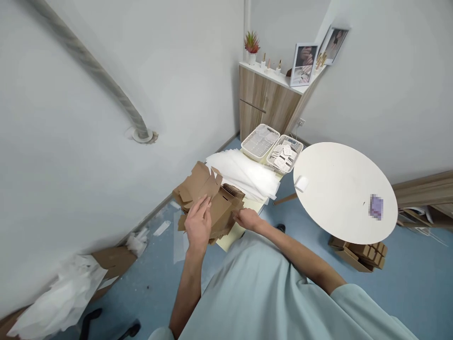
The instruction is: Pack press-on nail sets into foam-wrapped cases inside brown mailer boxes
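A pile of flat, unfolded brown cardboard boxes lies on the near end of a narrow pale-yellow table. My left hand rests on the left part of the pile, its fingers stretched out over the cardboard. At the right edge, my right hand has its fingers curled closed on the rim of a box blank; its fingertips are partly hidden. Just beyond the pile is a stack of white foam sheets. One cardboard piece with slotted flaps stands up at a tilt on the far left side.
Behind the foam sit a white basket with clear plastic bags and a smaller basket of printed cards. On the right stands a round white table; brown boxes lie beneath it. White plastic wrapping lies along the left wall.
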The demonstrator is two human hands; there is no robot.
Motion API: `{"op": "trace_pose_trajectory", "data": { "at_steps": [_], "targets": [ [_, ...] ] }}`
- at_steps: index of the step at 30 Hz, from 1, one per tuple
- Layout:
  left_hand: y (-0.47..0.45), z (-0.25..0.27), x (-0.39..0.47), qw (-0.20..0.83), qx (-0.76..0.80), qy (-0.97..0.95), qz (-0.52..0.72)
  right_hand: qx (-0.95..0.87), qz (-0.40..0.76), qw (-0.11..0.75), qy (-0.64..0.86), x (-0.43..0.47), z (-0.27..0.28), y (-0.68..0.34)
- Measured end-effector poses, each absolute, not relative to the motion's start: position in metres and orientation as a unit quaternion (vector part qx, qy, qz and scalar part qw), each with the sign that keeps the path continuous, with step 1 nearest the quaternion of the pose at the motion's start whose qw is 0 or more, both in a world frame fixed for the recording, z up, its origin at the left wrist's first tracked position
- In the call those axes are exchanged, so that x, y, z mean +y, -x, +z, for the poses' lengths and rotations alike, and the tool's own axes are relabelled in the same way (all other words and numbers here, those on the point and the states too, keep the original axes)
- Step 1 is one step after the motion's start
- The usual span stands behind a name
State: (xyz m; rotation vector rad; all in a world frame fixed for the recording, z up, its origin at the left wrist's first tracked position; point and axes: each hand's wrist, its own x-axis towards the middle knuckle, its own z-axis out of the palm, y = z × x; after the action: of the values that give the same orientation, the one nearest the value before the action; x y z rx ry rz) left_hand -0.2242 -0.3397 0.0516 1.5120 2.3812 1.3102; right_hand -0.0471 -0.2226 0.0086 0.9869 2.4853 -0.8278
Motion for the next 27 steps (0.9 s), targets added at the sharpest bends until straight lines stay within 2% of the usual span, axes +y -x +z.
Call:
{"op": "trace_pose_trajectory", "data": {
  "at_steps": [4,8,11,14,18,27],
  "targets": [
    [0.220,0.078,-0.325,-0.032,0.713,-0.542,0.443,0.834,-0.371,-0.029,-0.406,-0.196,0.046,0.010],
    [0.189,0.091,-0.291,-0.047,0.624,-0.640,0.445,0.747,-0.381,-0.255,-0.482,-0.164,0.104,-0.049],
    [0.150,0.097,-0.257,-0.036,0.548,-0.719,0.426,0.683,-0.379,-0.350,-0.517,-0.152,0.140,-0.102],
    [0.102,0.098,-0.222,-0.023,0.477,-0.782,0.400,0.637,-0.366,-0.381,-0.562,-0.146,0.158,-0.158],
    [0.032,0.088,-0.174,-0.012,0.394,-0.842,0.368,0.589,-0.333,-0.383,-0.629,-0.134,0.154,-0.237],
    [-0.140,0.029,-0.074,0.073,0.296,-0.904,0.300,0.488,-0.318,-0.329,-0.743,-0.102,0.080,-0.424]
  ]
}}
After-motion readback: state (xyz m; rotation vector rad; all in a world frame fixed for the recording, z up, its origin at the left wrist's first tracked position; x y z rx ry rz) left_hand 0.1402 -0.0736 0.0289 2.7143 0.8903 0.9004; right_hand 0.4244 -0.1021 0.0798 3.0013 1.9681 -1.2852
